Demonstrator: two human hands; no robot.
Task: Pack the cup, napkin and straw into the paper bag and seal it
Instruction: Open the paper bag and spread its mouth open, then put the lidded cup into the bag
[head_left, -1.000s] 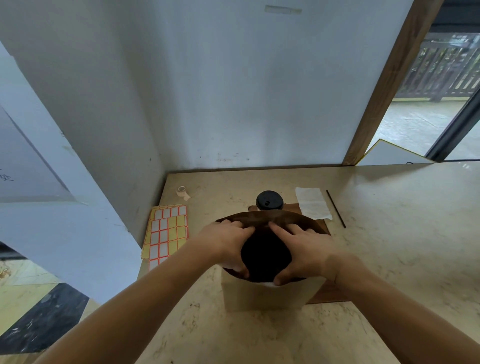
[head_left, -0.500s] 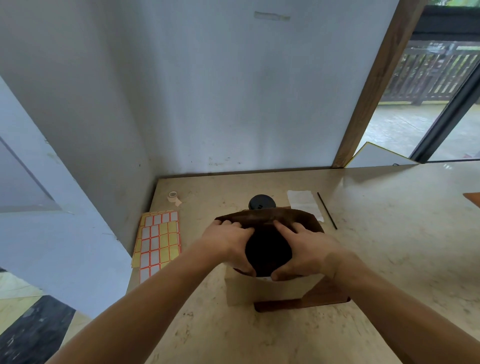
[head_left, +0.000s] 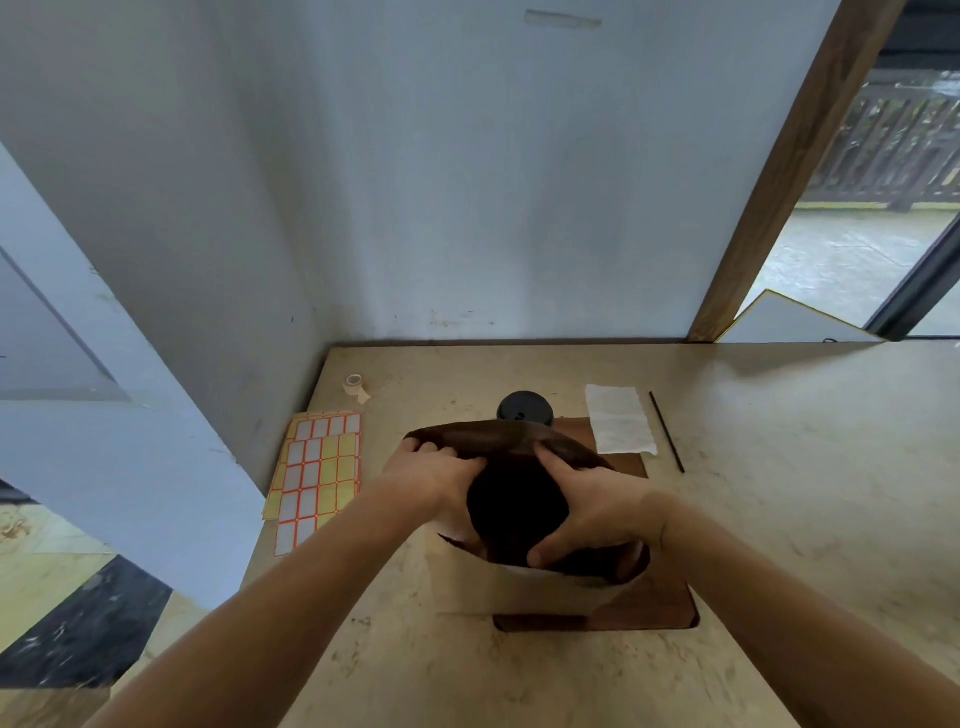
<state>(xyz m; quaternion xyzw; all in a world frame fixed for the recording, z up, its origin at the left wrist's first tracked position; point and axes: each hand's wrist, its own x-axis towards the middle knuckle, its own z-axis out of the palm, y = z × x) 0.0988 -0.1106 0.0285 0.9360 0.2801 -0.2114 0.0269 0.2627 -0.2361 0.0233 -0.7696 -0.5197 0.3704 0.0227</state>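
Head view looks down on a beige, marbled counter (head_left: 779, 519) set into a corner of pale walls, with a wooden post (head_left: 779, 176) and an opening onto an outdoor railing at the right. From the left along the counter: a sheet of orange-edged labels (head_left: 317, 478) near the wall, a small tape roll (head_left: 355, 383) behind it, then the paper bag (head_left: 524, 587) standing on a dark brown mat (head_left: 660, 608). Behind the bag's rim shows the black lid of the cup (head_left: 524, 406); the bag hides the rest of it. Right of the cup lies the white napkin (head_left: 618, 418), partly on the mat, and just beside that the thin black straw (head_left: 666, 431), on the bare counter. All three are outside the bag. The left hand (head_left: 431, 475) grips the bag's left rim, fingers curled over its edge. The right hand (head_left: 592, 506) grips the right rim, fingers over the far edge and thumb hooked at the near edge. Between them the mouth gapes dark and wide.
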